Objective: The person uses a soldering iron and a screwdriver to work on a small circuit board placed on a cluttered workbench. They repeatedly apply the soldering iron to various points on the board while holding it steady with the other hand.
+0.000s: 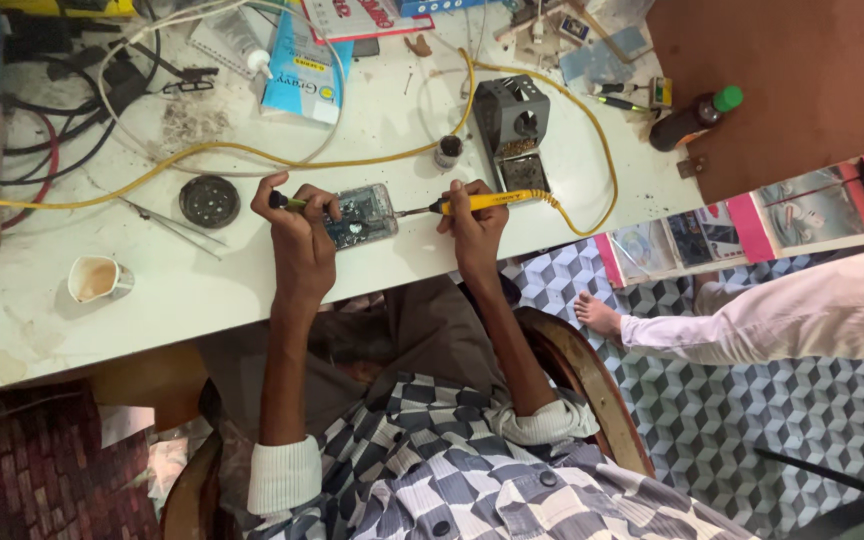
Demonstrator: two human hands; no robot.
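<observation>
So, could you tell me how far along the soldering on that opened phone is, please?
Done: the phone lies opened, its board exposed. In hand: the right hand holds the yellow soldering iron tip at its edge; the left hand steadies it, gripping a small tool. Left: its back isn't refitted.

Repair workshop, soldering iron (482, 202) (cables (42, 130) strewn)

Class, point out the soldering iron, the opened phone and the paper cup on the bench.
soldering iron (487, 201), head view, on its yellow handle.
opened phone (362, 215), head view, on its exposed circuit board.
paper cup (97, 279), head view, on its inside.
</observation>
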